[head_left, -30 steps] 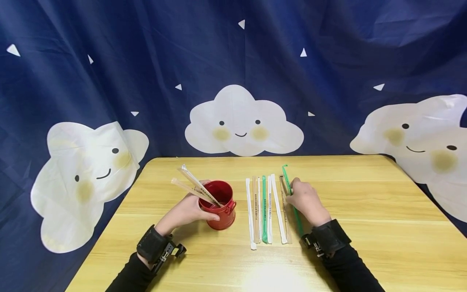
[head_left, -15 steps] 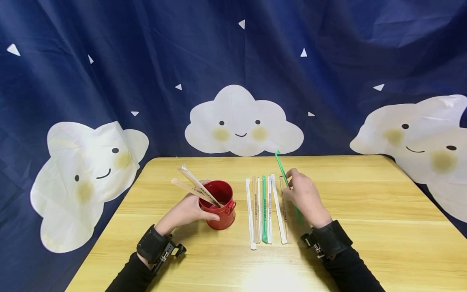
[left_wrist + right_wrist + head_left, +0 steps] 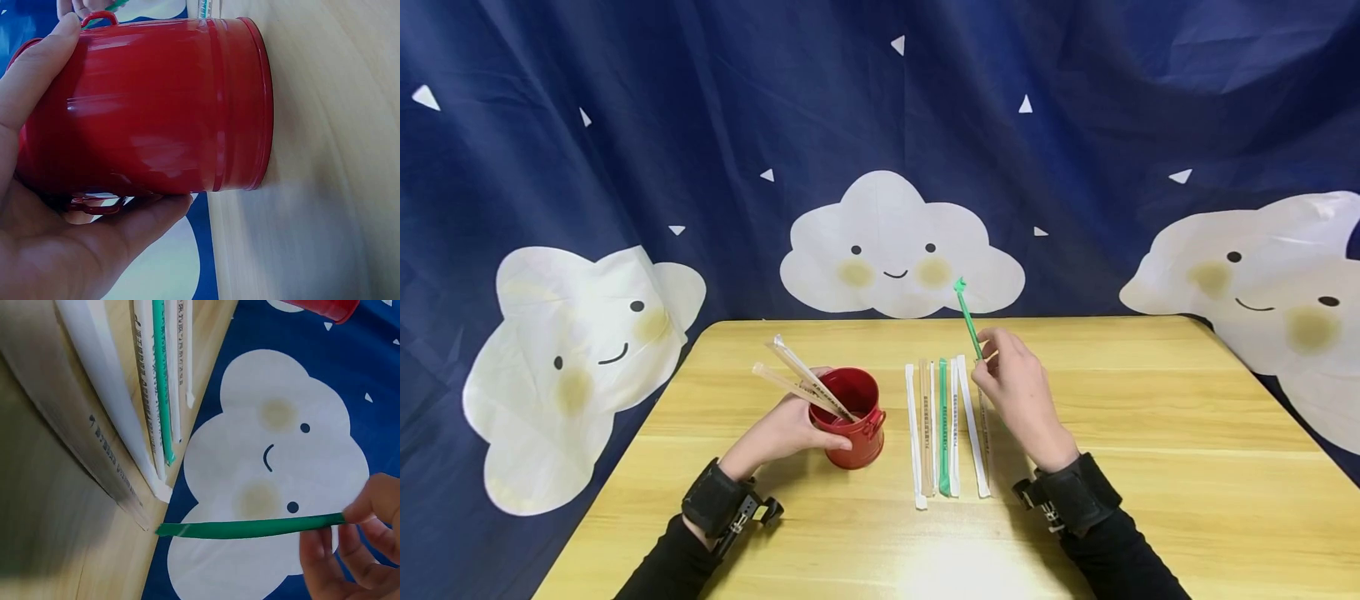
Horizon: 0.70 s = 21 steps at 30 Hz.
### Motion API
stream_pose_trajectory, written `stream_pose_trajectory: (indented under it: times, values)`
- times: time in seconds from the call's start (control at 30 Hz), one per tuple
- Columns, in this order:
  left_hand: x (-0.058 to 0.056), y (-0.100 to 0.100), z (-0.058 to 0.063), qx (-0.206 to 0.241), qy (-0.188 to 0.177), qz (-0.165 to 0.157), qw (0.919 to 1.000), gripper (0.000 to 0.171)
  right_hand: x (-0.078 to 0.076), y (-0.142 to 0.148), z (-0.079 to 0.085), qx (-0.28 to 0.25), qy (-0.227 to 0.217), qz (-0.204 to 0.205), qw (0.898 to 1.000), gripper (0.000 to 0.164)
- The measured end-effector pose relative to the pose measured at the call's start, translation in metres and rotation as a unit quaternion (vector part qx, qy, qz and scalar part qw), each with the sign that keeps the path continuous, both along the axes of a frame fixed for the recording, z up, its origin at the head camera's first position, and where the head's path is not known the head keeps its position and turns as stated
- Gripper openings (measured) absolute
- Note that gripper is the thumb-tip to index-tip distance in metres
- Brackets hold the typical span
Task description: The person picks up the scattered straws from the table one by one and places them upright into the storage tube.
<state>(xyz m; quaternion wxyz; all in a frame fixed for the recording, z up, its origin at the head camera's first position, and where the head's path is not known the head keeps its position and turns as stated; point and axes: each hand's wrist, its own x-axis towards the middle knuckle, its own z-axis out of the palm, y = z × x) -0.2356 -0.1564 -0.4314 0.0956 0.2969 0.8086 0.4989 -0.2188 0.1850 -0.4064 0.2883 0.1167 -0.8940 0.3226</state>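
Note:
My left hand [image 3: 782, 433] grips a small red metal bucket [image 3: 862, 447] on the table, thumb along its near side. In the left wrist view the bucket [image 3: 144, 106] fills the middle, palm and fingers around its wall. A few paper-wrapped straws [image 3: 797, 367] lean out of it to the left. The right hand [image 3: 1021, 400] pinches a green wrapped straw [image 3: 969, 323] between thumb and fingers, raised over the right end of the straw row. In the right wrist view that green straw [image 3: 250, 529] stretches out from the fingertips; the head view hides its lower part behind the hand.
Between the hands lies a row of several wrapped straws, among them a white one [image 3: 913, 433], a green one [image 3: 943, 425] and a brownish one [image 3: 986, 433]. Behind the wooden table [image 3: 1150, 400] hangs a dark blue curtain [image 3: 1075, 150] with smiling clouds.
The right hand has lifted the green straw from the table beside the row, moving slightly left as the straw tilts more upright. The left hand and bucket stay put.

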Motion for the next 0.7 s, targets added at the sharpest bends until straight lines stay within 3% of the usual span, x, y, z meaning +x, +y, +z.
stream_pose_trajectory:
  times: [0.4, 0.7]
  values:
    - [-0.001, -0.001, -0.001, -0.007, 0.007, 0.004, 0.9999, 0.092, 0.001, -0.008, 0.002, -0.046, 0.065, 0.01, 0.997, 0.031]
    - [-0.001, -0.001, 0.001, -0.008, 0.008, 0.003, 0.9999, 0.091, 0.015, -0.024, 0.015, -0.107, 0.075, 0.045, 0.99, 0.032]
